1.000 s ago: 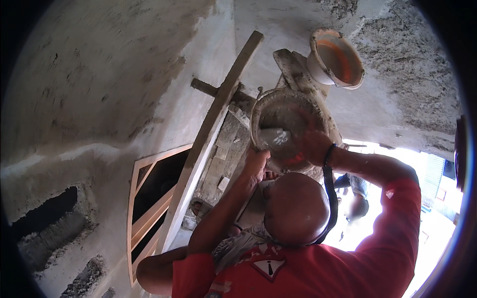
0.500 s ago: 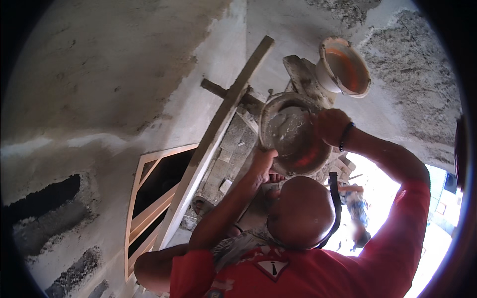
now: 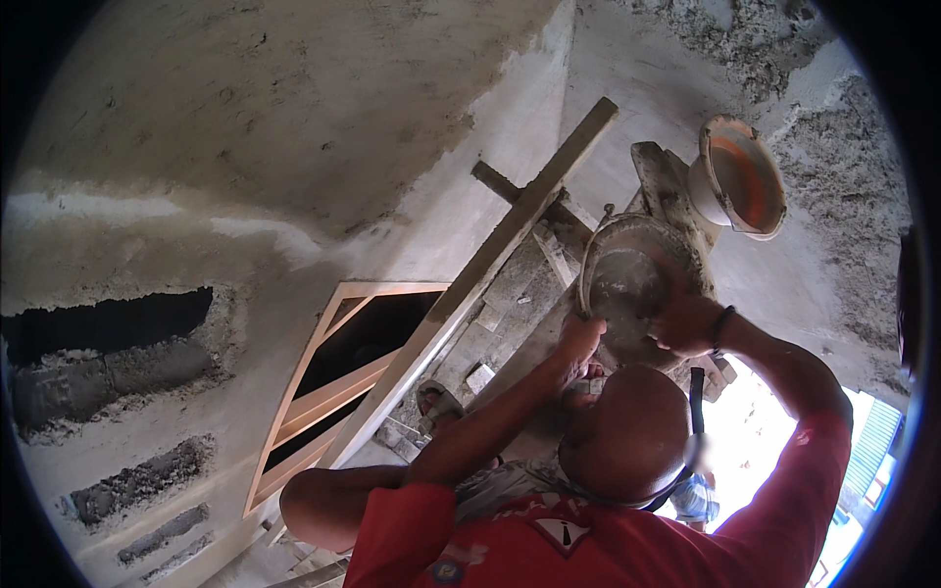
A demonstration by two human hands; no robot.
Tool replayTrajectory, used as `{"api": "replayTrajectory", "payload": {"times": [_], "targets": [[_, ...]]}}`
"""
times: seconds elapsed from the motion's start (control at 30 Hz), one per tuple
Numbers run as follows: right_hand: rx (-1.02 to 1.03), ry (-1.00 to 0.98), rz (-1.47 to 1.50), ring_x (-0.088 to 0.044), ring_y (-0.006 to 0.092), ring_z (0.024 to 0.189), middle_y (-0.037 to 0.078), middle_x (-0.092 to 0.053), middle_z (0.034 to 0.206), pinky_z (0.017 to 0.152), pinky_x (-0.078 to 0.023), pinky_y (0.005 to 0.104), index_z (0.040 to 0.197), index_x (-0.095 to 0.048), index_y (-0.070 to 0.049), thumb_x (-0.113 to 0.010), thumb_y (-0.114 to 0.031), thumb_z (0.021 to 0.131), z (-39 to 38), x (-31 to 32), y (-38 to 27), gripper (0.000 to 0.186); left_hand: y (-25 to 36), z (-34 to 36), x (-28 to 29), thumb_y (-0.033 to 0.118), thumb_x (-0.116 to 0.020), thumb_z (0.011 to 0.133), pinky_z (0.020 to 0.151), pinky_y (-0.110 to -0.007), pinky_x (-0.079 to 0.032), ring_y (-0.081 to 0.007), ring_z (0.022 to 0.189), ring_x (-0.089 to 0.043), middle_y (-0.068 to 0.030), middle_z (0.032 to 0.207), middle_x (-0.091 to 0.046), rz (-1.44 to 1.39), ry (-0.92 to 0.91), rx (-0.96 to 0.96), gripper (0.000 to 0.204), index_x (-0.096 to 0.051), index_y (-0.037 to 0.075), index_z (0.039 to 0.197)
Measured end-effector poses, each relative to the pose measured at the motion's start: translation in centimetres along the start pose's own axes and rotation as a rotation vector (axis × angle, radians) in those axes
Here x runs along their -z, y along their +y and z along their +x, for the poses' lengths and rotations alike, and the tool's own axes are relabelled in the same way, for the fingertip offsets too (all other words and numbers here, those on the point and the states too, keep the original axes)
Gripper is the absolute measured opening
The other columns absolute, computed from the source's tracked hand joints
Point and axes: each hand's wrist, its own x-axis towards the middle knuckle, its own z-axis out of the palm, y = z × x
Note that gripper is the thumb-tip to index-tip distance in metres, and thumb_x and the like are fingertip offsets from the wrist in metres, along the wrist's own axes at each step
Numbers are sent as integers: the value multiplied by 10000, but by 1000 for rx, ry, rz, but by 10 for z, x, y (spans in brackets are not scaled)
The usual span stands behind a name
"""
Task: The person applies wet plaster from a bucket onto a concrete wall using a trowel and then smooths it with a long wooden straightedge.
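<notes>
A round bucket [image 3: 592, 269] with a crusted rim holds wet grey mortar [image 3: 627, 279]. My left hand [image 3: 582, 343] is closed on its near-left rim, thumb over the edge. At the near-right side of the bucket, my right hand [image 3: 686, 325] is curled into a fist over the mouth, a dark band round its wrist. Whatever that fist holds, if anything, is hidden. Both arms come from red sleeves. A head with a dark strap covers the bucket's near side.
A second pail [image 3: 737, 181], orange inside, stands beyond the bucket beside rough planks [image 3: 667, 181]. A long timber [image 3: 524, 220] crosses another board at the left. Near the plastered wall is a light wooden frame [image 3: 284, 431]. A sandalled foot [image 3: 436, 402] rests on broken paving.
The whole view has shifted, so the scene sits farther right and lower. My right hand has moved from the bucket's right rim toward its near side. My left hand keeps its grip.
</notes>
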Motion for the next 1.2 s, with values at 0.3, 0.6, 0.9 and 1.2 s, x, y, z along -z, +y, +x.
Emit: {"api": "replayTrajectory", "payload": {"times": [0.3,0.6,0.9,1.2], "targets": [[-304,546,-78,-658,277,725,134,-653,849,624,-528,406,1035,-616,-89,-582,-261,811,-1,-17,17,284,-10,18,11,127,-546,809,537,-481,-513,-349,731,-625,-189,1001,-569,-108,-177,74,440,-426,-8,1211],[-165,289,154,-660,312,743,145,-650,826,617,-531,420,1014,-609,-64,-572,-194,803,-18,-51,-30,251,-7,18,14,99,-531,822,579,-508,-515,-359,899,-616,-200,1091,-542,-154,-141,178,488,-373,-5,1272],[-373,450,-65,-661,299,733,132,-652,801,657,-525,410,978,-635,-100,-571,-208,803,-35,35,-5,215,-5,7,4,152,-592,774,596,-492,-524,-304,859,-584,-115,1113,-531,-16,-49,65,554,-398,114,1291],[58,885,-269,-541,192,1137,84,-591,1205,1002,-388,348,1227,-557,-123,-517,-327,854,42,-89,53,427,-11,17,0,156,-602,764,583,-361,-449,-177,753,-555,-61,757,-554,251,-18,51,196,-610,26,911]]}}
